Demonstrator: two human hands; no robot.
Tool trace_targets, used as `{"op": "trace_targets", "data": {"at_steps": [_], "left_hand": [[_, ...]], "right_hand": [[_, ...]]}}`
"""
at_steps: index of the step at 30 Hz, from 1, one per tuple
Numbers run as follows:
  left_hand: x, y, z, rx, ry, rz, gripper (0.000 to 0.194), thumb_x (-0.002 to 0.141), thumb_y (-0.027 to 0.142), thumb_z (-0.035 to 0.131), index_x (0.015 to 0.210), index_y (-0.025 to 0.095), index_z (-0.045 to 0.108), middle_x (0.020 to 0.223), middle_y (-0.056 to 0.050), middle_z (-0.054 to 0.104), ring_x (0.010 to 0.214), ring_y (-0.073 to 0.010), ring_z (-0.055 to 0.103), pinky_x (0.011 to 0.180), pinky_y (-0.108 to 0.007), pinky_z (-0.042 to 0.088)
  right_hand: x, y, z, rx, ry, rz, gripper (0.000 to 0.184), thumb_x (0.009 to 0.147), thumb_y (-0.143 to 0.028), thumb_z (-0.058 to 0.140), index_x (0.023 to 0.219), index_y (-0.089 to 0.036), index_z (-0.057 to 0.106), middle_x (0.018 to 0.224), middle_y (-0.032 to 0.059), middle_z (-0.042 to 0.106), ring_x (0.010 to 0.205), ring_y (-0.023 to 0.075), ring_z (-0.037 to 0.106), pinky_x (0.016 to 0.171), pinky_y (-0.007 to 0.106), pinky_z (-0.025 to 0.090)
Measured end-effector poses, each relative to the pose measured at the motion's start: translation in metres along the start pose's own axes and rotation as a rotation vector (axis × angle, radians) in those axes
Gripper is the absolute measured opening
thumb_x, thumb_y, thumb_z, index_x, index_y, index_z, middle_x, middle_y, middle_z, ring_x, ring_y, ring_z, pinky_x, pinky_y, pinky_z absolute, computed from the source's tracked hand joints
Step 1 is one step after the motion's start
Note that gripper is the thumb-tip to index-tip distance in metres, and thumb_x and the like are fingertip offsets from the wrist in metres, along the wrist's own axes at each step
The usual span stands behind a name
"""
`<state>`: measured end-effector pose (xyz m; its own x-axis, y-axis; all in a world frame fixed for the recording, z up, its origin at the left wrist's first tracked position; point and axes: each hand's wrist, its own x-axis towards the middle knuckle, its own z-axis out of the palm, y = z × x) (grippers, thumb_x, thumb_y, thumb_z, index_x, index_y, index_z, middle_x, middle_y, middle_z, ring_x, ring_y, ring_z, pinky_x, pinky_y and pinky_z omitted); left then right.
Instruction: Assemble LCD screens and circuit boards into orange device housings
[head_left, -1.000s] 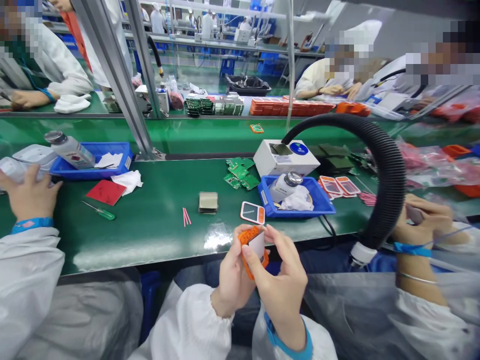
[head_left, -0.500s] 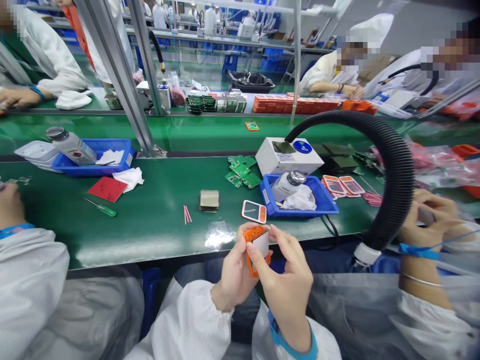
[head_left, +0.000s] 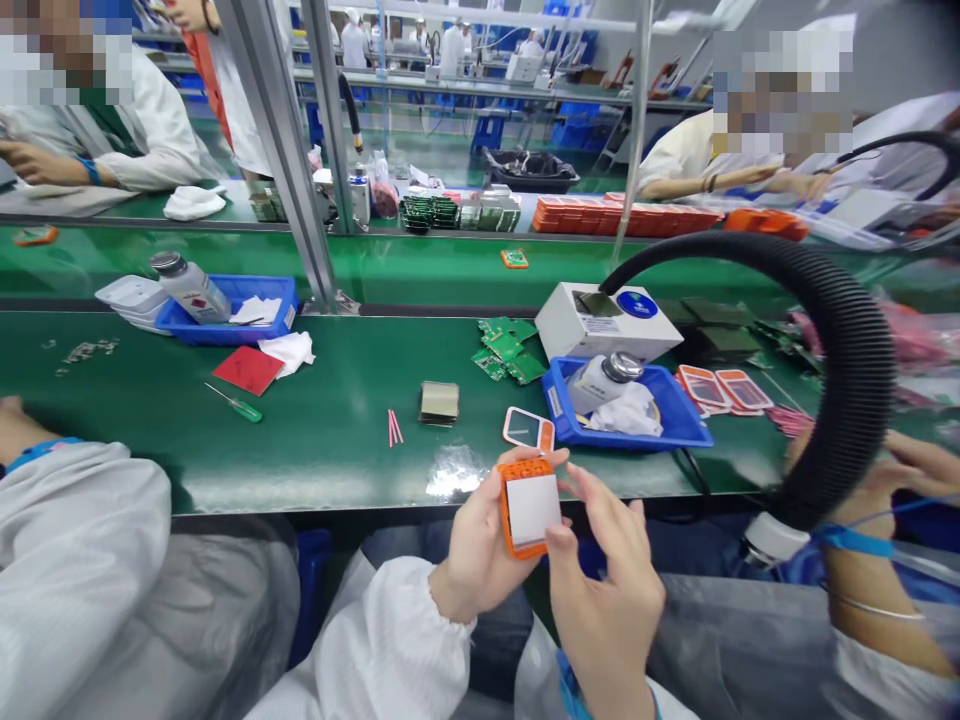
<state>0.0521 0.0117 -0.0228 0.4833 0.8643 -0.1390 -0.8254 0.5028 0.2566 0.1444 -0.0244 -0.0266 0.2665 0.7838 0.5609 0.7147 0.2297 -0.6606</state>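
Observation:
My left hand (head_left: 480,540) is closed around an orange plastic housing (head_left: 517,467) held just off the table's front edge. A flat pale grey square panel, probably a display screen (head_left: 534,508), lies over the housing's face, towards me. My right hand (head_left: 607,570) is at the housing's right side, thumb tip at the panel's lower right corner and other fingers spread apart beside its edge. Just beyond my hands lies a white-and-orange framed device front (head_left: 529,429). A stack of thin square plates (head_left: 439,402) and several pink sticks (head_left: 395,428) rest to the left.
Green circuit boards (head_left: 506,348) lie before a white box (head_left: 607,325). A blue tray (head_left: 697,432) holds a bottle and tissue. A black fume hose (head_left: 847,330) arches at right. Screwdriver (head_left: 244,407) and red card (head_left: 249,371) lie left. Co-workers sit on both sides.
The panel has turned to face me and lies flatter over the housing. My right thumb has slid from the panel's face to its lower right corner, and the fingers have spread. The view has shifted left.

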Motion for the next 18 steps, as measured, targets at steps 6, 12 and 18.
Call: {"op": "trace_targets", "data": {"at_steps": [6, 12, 18], "left_hand": [[-0.017, 0.017, 0.011, 0.011, -0.044, -0.193, 0.034, 0.091, 0.044, 0.045, 0.115, 0.023, 0.057, 0.123, -0.011, 0.06, 0.101, -0.0243, 0.061, 0.08, -0.034, 0.047], [-0.024, 0.023, 0.015, 0.034, -0.053, -0.274, 0.031, 0.091, 0.04, 0.047, 0.115, 0.023, 0.057, 0.117, -0.01, 0.063, 0.098, -0.0215, 0.063, 0.078, -0.031, 0.046], [-0.024, 0.024, 0.014, 0.023, -0.054, -0.294, 0.034, 0.093, 0.043, 0.041, 0.113, 0.022, 0.06, 0.116, -0.01, 0.063, 0.094, -0.0219, 0.064, 0.083, -0.035, 0.044]], "right_hand": [[0.013, -0.004, -0.019, 0.208, -0.098, -0.326, 0.044, 0.092, -0.029, 0.05, 0.135, -0.029, 0.047, 0.123, 0.0053, 0.064, 0.112, 0.0296, 0.061, 0.109, 0.069, 0.022], [0.02, -0.003, -0.022, 0.228, -0.299, -0.487, 0.058, 0.088, -0.027, 0.056, 0.143, -0.025, 0.035, 0.124, 0.0093, 0.063, 0.111, 0.0306, 0.062, 0.107, 0.075, 0.01], [0.025, -0.002, -0.024, 0.231, -0.355, -0.492, 0.063, 0.086, -0.025, 0.058, 0.144, -0.025, 0.032, 0.115, 0.0077, 0.068, 0.103, 0.0286, 0.065, 0.107, 0.074, 0.015]]}}
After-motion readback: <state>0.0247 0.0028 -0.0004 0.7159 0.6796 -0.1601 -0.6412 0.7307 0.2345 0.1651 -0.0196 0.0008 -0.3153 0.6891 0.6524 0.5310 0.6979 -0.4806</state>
